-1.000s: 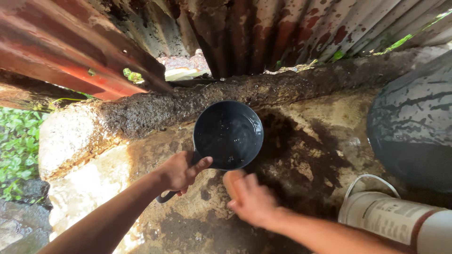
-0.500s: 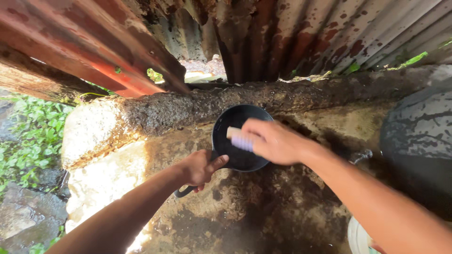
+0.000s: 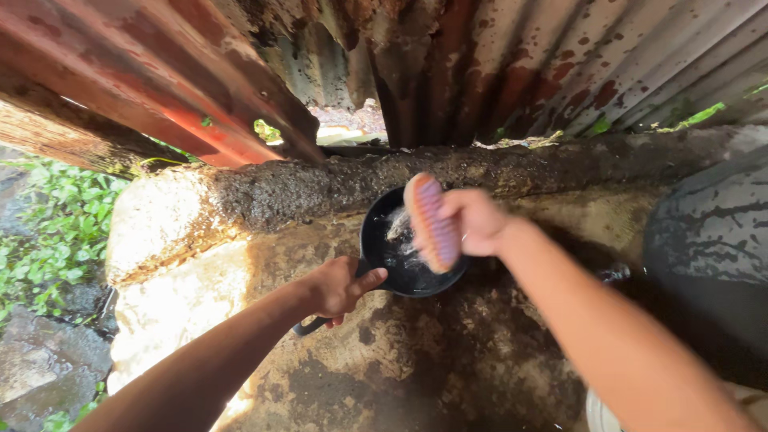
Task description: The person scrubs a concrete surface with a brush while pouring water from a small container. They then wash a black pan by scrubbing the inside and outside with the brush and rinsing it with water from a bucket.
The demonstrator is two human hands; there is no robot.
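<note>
A dark round dipper (image 3: 398,268) with water in it rests on a wet, stained concrete slab (image 3: 448,352). My left hand (image 3: 336,288) grips its handle at the near left. My right hand (image 3: 476,220) holds a scrub brush (image 3: 432,222) with pale purple bristles, lifted and tilted above the dipper. Water splashes inside the dipper just under the brush.
A rusty corrugated metal wall (image 3: 480,72) stands behind a rough concrete kerb (image 3: 320,188). A large dark drum (image 3: 712,232) sits at the right. A white bucket rim (image 3: 596,412) shows at the bottom right. Green plants (image 3: 48,232) and stones lie at the left.
My right hand went from the slab into the dipper with the brush, then lifted and turned it bristles outward, splashing water. The left hand kept its hold on the handle.
</note>
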